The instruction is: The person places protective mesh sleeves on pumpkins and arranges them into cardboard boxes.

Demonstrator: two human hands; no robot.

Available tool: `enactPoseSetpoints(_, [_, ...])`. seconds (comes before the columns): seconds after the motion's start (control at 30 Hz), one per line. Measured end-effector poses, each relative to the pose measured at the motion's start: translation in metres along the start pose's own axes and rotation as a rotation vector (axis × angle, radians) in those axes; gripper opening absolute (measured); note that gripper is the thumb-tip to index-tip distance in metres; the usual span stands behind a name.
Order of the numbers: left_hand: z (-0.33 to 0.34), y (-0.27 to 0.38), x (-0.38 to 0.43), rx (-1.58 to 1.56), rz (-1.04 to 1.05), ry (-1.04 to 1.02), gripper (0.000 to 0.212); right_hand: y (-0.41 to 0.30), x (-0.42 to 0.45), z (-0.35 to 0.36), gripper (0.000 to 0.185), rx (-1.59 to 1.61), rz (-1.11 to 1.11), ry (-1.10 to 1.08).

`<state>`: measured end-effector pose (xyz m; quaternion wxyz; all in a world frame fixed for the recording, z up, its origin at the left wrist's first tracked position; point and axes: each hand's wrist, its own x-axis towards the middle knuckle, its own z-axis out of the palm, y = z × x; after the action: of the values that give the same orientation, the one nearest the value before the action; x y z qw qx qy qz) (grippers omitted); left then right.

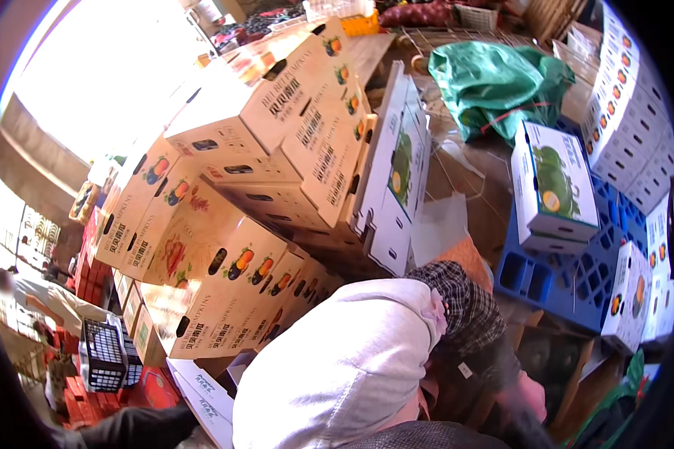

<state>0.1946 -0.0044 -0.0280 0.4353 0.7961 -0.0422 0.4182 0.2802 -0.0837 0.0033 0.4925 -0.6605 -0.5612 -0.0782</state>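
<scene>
Neither of my hands can be made out in view. A co-worker in a white hood (337, 348) and checked sleeves bends close before me. A blurred pink gloved hand (525, 395), apparently the co-worker's, is low at right, beside an open brown carton (556, 365) with dark round things inside. What the hand touches cannot be told. Tan printed pumpkin cartons (314, 134) are stacked behind the co-worker, with flat white cartons (396, 185) leaning upright against them. A dark sleeve or trouser leg (140, 429) crosses the lower left; whose it is cannot be told.
At right, a blue plastic pallet (561, 280) bears a closed white carton (561, 179). Green plastic sheeting (483, 84) lies behind it. White cartons (629, 112) form a tall stack at far right. A black crate (104, 356), red boxes and another person (56, 297) are at left.
</scene>
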Motion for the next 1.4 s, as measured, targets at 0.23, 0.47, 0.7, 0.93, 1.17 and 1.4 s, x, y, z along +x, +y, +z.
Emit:
enactPoseSetpoints(0.23, [-0.003, 0.005, 0.005, -0.672, -0.499, -0.044, 0.017, 0.009, 0.005, 0.028, 0.027, 0.468, 0.269, -0.513])
enactPoseSetpoints(0.47, [-0.024, 0.036, 0.0, 0.163, -0.232, 0.318, 0.022, 0.043, -0.007, -0.009, 0.026, 0.782, 0.783, -0.556])
enactPoseSetpoints(0.7, [-0.062, 0.041, 0.008, -0.771, -0.674, -0.056, 0.02, 0.015, 0.027, -0.026, 0.016, 0.609, 0.427, -0.617])
enactPoseSetpoints(0.93, [-0.082, 0.015, 0.012, -1.089, -1.064, 0.054, 0.034, -0.002, 0.003, -0.069, 0.041, 1.462, 1.359, -0.986])
enactPoseSetpoints(1.17, [-0.084, -0.042, 0.048, -0.52, -0.932, -0.392, 0.036, 0.041, 0.055, -0.064, 0.031, 1.375, 1.011, -0.347])
enactPoseSetpoints(1.4, [-0.046, -0.12, 0.059, 0.509, -0.764, -0.369, 0.023, 0.087, 0.047, 0.029, 0.039, 0.668, 1.27, -0.478])
